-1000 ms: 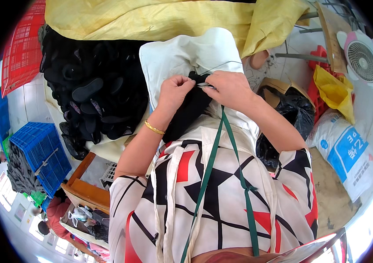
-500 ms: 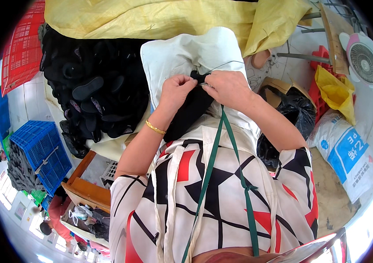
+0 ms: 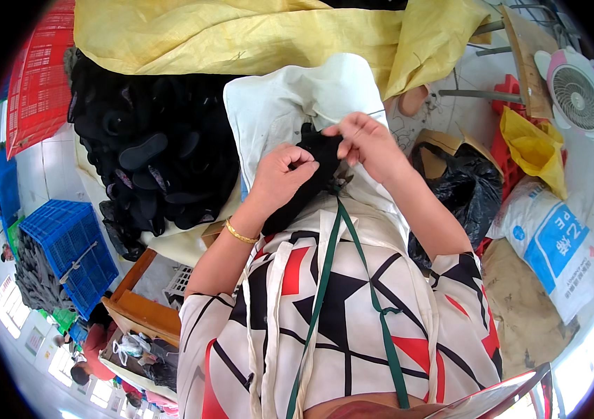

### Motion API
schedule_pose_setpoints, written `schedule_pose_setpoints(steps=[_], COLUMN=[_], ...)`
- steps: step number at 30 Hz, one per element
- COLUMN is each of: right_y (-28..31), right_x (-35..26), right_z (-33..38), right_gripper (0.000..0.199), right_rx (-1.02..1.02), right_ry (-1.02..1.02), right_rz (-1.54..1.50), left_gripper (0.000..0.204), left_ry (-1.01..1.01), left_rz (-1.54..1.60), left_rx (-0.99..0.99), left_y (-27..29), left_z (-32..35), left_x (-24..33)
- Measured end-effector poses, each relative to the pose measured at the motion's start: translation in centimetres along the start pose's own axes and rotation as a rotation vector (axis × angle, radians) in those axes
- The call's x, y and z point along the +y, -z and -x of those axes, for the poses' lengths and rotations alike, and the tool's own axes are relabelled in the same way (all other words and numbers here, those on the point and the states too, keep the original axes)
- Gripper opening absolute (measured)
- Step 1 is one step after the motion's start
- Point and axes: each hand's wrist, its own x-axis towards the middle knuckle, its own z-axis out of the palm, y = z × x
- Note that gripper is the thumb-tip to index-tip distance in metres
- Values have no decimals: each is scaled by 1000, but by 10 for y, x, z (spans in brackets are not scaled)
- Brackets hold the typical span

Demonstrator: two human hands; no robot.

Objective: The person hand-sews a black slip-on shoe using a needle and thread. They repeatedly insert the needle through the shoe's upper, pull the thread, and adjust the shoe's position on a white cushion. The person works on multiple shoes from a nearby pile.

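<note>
A black fabric piece (image 3: 321,150) lies over my lap on a white cloth (image 3: 269,94). My left hand (image 3: 284,174) is closed at its left side, thumb and forefinger pinching its edge. Just above the piece's right side is my right hand (image 3: 367,143), its fingers curled together and slightly blurred. Whatever it pinches is too small to make out. A thin dark line, thread-like, shows beyond the knuckles of that hand. A green strap (image 3: 325,286) hangs down my front to the edge of the fabric piece.
Black slippers (image 3: 143,150) are heaped at my left, below a yellow sheet (image 3: 241,42). Farther left stand a red crate (image 3: 44,77) and a blue crate (image 3: 73,244). At right are a black plastic bag (image 3: 465,178), a white sack (image 3: 545,241) and a fan (image 3: 578,98).
My right hand has come away from my left and turned, its fingers lifting off the black fabric piece. My left hand has shifted slightly down, staying at the piece.
</note>
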Motion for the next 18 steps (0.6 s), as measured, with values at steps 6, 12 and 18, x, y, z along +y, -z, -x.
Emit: schedule_pose_setpoints(steps=[6, 12, 18], right_y=[56, 113, 81], right_x=[-38, -77, -43], right_z=[-1, 25, 15], right_gripper=[10, 10, 17], right_rx=[211, 155, 346], right_ry=[222, 467, 493], right_rz=[-436, -609, 157], left_gripper=[9, 15, 24], left_ry=[255, 264, 301], left_rz=[148, 146, 128], left_rx=[-20, -11, -56], left_y=[2, -7, -13], left_z=[7, 9, 10], left_x=[-14, -20, -28])
